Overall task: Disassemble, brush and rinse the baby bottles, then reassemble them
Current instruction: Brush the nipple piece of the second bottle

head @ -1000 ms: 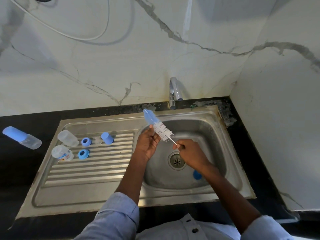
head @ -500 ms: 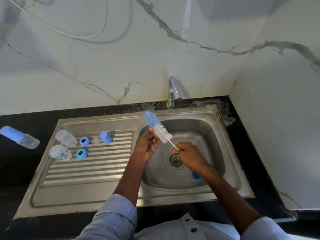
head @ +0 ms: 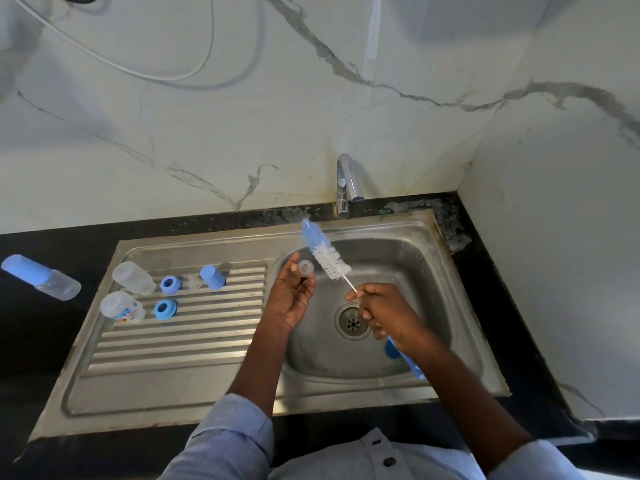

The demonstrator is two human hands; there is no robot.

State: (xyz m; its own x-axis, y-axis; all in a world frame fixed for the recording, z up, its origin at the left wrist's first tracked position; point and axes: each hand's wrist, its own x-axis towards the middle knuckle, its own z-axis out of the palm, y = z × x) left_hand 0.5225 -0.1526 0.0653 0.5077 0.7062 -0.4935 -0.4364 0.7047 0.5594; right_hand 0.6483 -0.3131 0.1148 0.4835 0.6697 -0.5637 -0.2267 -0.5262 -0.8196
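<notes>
Over the steel sink basin (head: 408, 258), my left hand (head: 289, 299) pinches a small clear teat (head: 306, 267) at its fingertips. My right hand (head: 384, 311) grips the thin stem of a bottle brush (head: 327, 256), whose white bristles and blue tip point up and left beside the teat. The brush's blue handle (head: 412, 365) sticks out below my right wrist. On the ribbed drainboard (head: 180, 341) lie two clear bottle bodies (head: 133, 277) (head: 121, 306), two blue rings (head: 169, 284) (head: 165, 309), another clear teat (head: 194, 281) and a blue cap (head: 212, 277).
An assembled bottle with a blue cap (head: 40, 277) lies on the black counter at far left. The chrome tap (head: 348, 183) stands behind the basin; no water runs. A blue piece (head: 392, 349) lies in the basin beside the drain (head: 352, 320). Marble walls close in behind and right.
My left hand has opened out and turned, so the clear teat now shows at its fingertips. The brush stays beside it, shifted slightly.
</notes>
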